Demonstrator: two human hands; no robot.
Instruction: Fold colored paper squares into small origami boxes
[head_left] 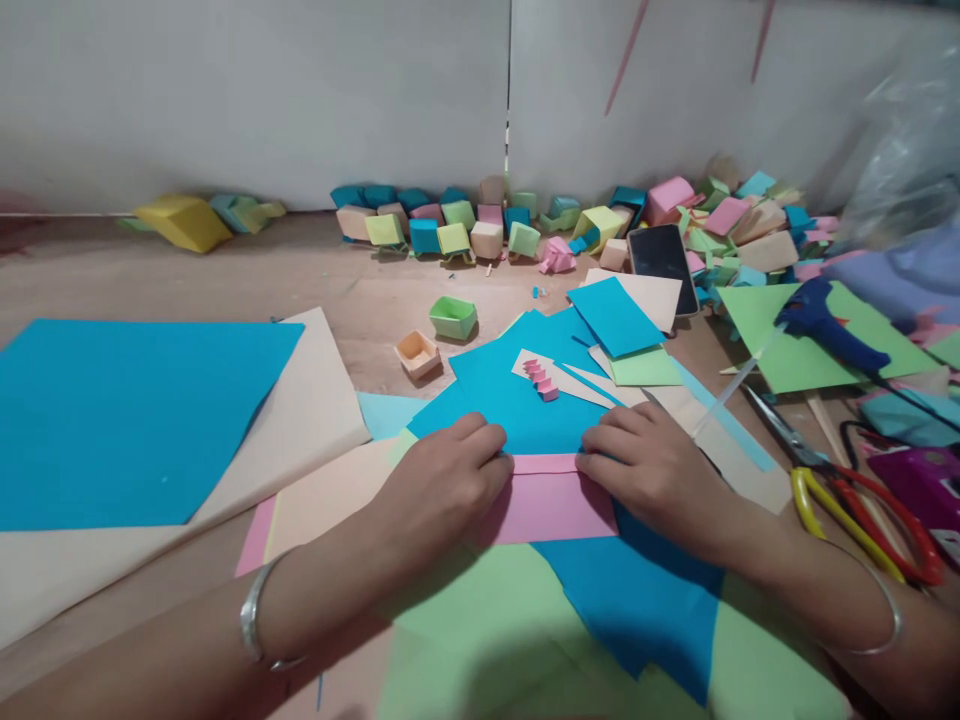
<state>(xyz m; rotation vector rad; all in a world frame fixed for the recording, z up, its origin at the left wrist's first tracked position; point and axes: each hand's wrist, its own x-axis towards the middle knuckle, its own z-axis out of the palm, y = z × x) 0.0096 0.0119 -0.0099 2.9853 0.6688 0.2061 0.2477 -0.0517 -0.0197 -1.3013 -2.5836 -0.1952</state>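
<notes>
A pink paper sheet (559, 508) lies in front of me with a narrow fold along its far edge. My left hand (454, 478) has its fingers curled on the left end of that fold. At the right end, my right hand (649, 468) pinches the same fold. Blue sheets (517, 420) and a green sheet (487, 620) lie under and around the pink one. Just beyond my hands sits a small zigzag-folded pink strip (541, 380) on a pale paper scrap. My fingertips partly hide the fold's ends.
Scissors (847, 500) and a blue glue gun (832, 325) lie on the right. A green paper box (453, 318) and a peach one (417, 354) stand beyond the sheets. Many folded paper pieces (487, 240) line the wall, near a phone (664, 265). Large blue paper (142, 420) is at left.
</notes>
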